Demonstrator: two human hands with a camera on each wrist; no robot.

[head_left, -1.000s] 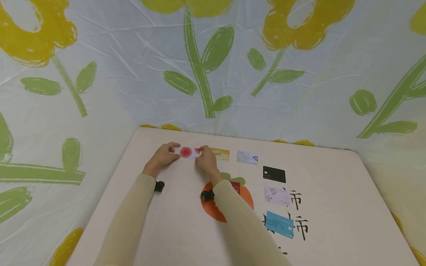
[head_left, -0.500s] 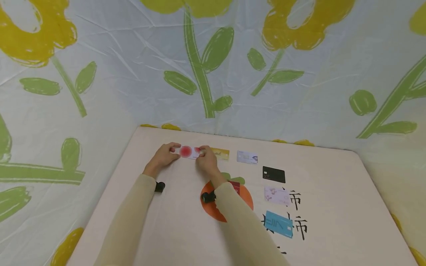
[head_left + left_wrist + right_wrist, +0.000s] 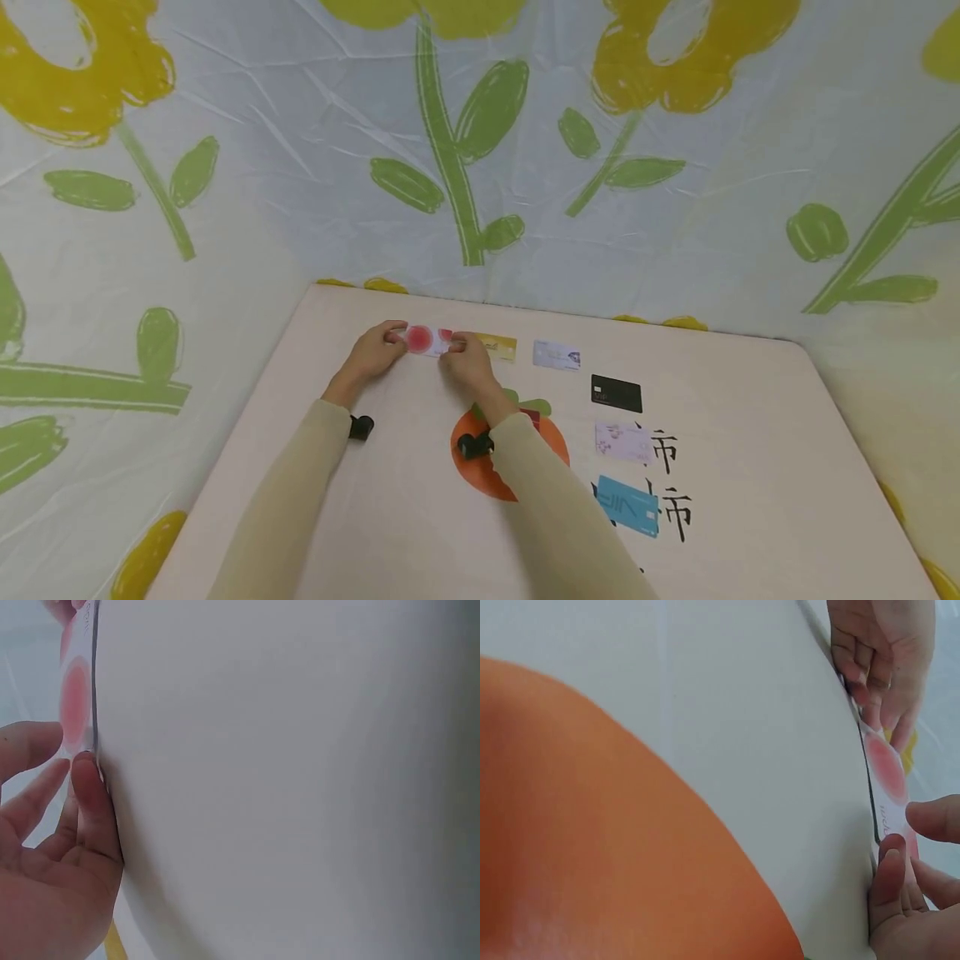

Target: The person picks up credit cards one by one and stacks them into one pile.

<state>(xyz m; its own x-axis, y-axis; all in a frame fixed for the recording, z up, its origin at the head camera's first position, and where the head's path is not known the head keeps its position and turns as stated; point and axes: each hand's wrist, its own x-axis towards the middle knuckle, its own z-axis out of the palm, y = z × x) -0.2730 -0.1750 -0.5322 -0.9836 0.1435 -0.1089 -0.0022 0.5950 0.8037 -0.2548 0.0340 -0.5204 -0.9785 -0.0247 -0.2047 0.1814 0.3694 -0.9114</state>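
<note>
A white card with pink-red circles (image 3: 420, 339) lies level at the far left of the table, between both hands; whether it touches the cloth I cannot tell. My left hand (image 3: 377, 348) holds its left end, thumb and fingertips at the edges, as the left wrist view (image 3: 56, 847) of that hand also shows. At the other end, my right hand (image 3: 468, 362) grips the card with thumb and fingers at its edges. Just right of the right hand lies a gold card (image 3: 498, 347), partly hidden by that hand.
Rightward and nearer lie a silver-white card (image 3: 557, 355), a black card (image 3: 617, 393), a pale floral card (image 3: 622, 442) and a blue card (image 3: 627, 506). A dark red card (image 3: 532, 416) is mostly hidden by the right sleeve. An orange persimmon print (image 3: 480, 475) marks the cloth.
The pink-circled card has shifted very slightly away from me, still between both hands. The right forearm has drifted a little to the right, covering more of the dark red card.
</note>
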